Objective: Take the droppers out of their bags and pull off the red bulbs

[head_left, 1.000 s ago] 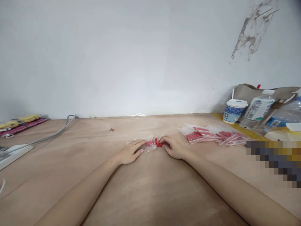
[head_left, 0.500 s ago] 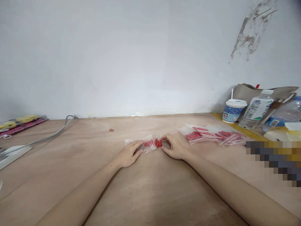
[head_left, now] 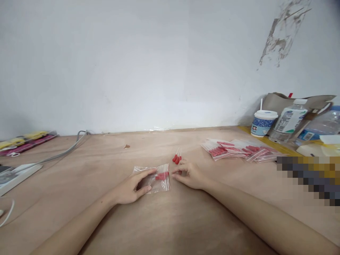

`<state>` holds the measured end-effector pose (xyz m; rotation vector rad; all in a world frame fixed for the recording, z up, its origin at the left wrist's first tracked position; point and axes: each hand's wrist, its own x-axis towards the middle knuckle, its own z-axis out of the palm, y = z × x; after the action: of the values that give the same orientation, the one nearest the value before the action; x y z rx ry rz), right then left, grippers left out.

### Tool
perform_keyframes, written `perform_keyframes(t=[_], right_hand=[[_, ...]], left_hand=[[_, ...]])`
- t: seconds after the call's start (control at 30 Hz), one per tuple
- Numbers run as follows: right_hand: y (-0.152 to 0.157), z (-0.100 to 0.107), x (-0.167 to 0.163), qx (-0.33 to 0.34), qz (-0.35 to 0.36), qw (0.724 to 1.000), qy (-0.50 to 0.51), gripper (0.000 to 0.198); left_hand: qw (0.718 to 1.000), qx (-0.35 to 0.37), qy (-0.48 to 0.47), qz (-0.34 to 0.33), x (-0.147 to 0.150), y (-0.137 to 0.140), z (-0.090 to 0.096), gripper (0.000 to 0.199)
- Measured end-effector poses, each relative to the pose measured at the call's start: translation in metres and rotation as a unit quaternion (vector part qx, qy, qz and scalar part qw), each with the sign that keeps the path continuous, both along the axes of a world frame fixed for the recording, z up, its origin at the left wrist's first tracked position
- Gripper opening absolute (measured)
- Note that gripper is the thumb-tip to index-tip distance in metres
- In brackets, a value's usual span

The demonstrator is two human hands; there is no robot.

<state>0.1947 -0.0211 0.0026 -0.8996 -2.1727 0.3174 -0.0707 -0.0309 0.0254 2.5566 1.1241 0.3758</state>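
The left hand (head_left: 130, 186) spreads over a clear plastic zip bag (head_left: 159, 183) holding red pieces (head_left: 162, 176); the right hand (head_left: 192, 174) curls beside its edge, pinching anything or not I can't tell. Three red-bulbed, thin-stemmed pieces (head_left: 177, 160) lie unbagged just beyond, red-filled clear bags (head_left: 240, 151) heaped rightward; the brown wooden worktop (head_left: 148, 226) seems to leave elbow room before the white wall (head_left: 132, 71).

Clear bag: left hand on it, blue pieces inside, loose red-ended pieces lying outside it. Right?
No: the pieces inside the clear bag are red, not blue, as the head view shows. The left hand is on it, and the loose red-ended pieces do lie outside it.
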Motion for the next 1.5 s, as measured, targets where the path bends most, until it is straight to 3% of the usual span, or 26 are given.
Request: perform_keyframes(t=[0.17, 0.3, 0.47, 0.57, 0.7, 0.8, 0.93, 1.0, 1.1, 1.23, 1.3, 1.37, 1.43, 1.5], right_hand=[[-0.014, -0.001, -0.011, -0.004, 0.037, 0.999, -0.011, 0.018], [-0.016, -0.002, -0.013, -0.023, 0.014, 0.999, -0.036, 0.024], [-0.015, 0.000, -0.015, -0.032, -0.025, 0.997, -0.062, 0.014], [-0.015, 0.004, -0.014, -0.045, -0.001, 0.998, -0.048, 0.013], [-0.013, 0.005, -0.010, -0.137, 0.054, 0.989, 0.005, 0.012], [-0.006, 0.005, -0.005, -0.232, 0.077, 0.965, 0.091, 0.017], [0.010, 0.012, 0.012, -0.289, 0.109, 0.931, 0.195, 0.022], [0.021, 0.019, 0.024, -0.277, 0.106, 0.932, 0.210, 0.025], [0.037, 0.027, 0.043, -0.222, 0.016, 0.939, 0.263, 0.034], [0.047, 0.024, 0.058, -0.035, -0.142, 0.945, 0.292, 0.032], [0.047, 0.016, 0.061, 0.062, -0.187, 0.956, 0.219, 0.027], [0.046, 0.006, 0.061, 0.121, -0.181, 0.970, 0.105, 0.026], [0.044, -0.003, 0.059, 0.137, -0.152, 0.979, -0.006, 0.029], [0.042, -0.010, 0.056, 0.124, -0.130, 0.980, -0.083, 0.032]], left_hand=[[0.997, 0.049, 0.004, -0.056, 0.018, -0.011, -0.001, 0.052], [0.996, 0.052, 0.003, -0.066, 0.024, -0.014, -0.006, 0.055], [0.996, 0.048, 0.036, -0.072, 0.023, -0.013, -0.004, 0.057], [0.994, 0.048, 0.058, -0.075, 0.024, -0.015, -0.002, 0.057], [0.993, 0.042, 0.080, -0.070, 0.026, -0.018, -0.001, 0.054], [0.993, 0.046, 0.091, -0.053, 0.023, -0.018, -0.002, 0.052], [0.989, 0.090, 0.113, 0.024, 0.018, -0.019, 0.000, 0.051], [0.980, 0.110, 0.135, 0.095, 0.015, -0.019, 0.003, 0.054], [0.952, 0.102, 0.178, 0.228, 0.005, -0.015, 0.009, 0.061], [0.897, 0.138, 0.208, 0.364, -0.018, 0.000, 0.012, 0.065], [0.898, 0.134, 0.214, 0.359, -0.028, 0.007, 0.010, 0.065], [0.923, 0.085, 0.208, 0.312, -0.034, 0.011, 0.005, 0.065], [0.943, 0.044, 0.188, 0.271, -0.034, 0.014, -0.003, 0.069], [0.947, 0.040, 0.168, 0.272, -0.030, 0.017, -0.012, 0.071]])
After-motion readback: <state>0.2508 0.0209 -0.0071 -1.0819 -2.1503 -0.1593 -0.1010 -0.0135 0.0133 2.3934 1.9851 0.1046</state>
